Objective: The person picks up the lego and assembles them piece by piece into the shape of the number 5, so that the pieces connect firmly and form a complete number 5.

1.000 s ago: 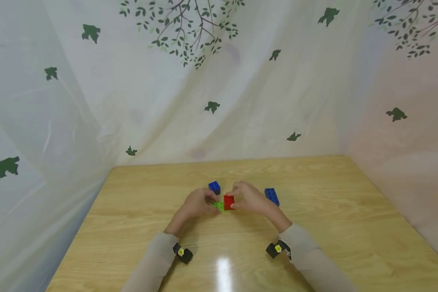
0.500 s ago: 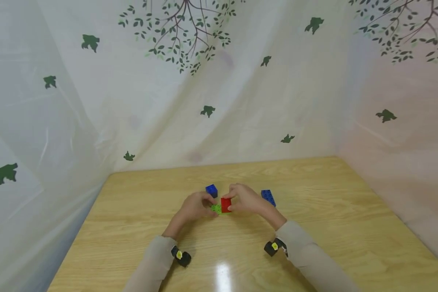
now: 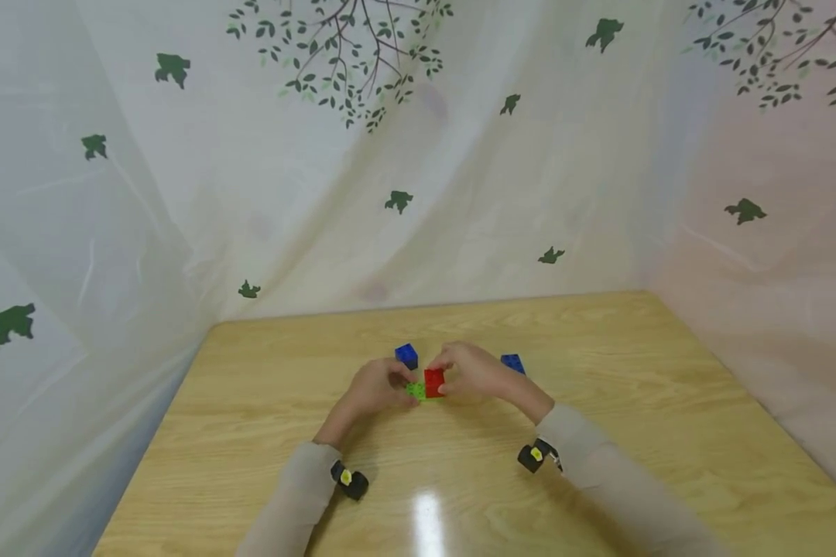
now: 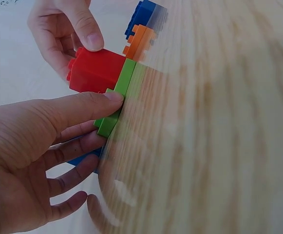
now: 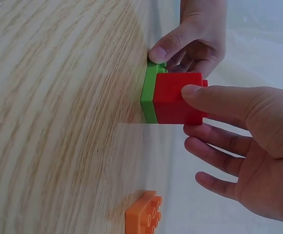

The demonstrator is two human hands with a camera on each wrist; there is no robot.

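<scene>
My left hand [image 3: 379,385] pinches the low green brick [image 4: 117,109] between thumb and fingers at its left end, on the wooden table. A taller red brick [image 5: 178,100] sits on the green brick's right part, studs facing up. My right hand [image 3: 477,371] holds the red brick, the thumb [image 5: 204,95] on its near side and fingertips at its far side. Between the two hands, a few green studs show in the head view. Behind my left fingers stands a blue brick [image 3: 407,356].
Another blue brick [image 3: 512,362] lies beyond my right wrist, partly covered by it. An orange brick [image 5: 143,214] lies on the table to the right of the green one, hidden in the head view. A pale printed curtain [image 3: 306,193] hangs behind the table [image 3: 251,402].
Both hands keep their hold on the green and red bricks. My right wrist has shifted slightly and now covers more of the right blue brick. The head view has tilted a little.
</scene>
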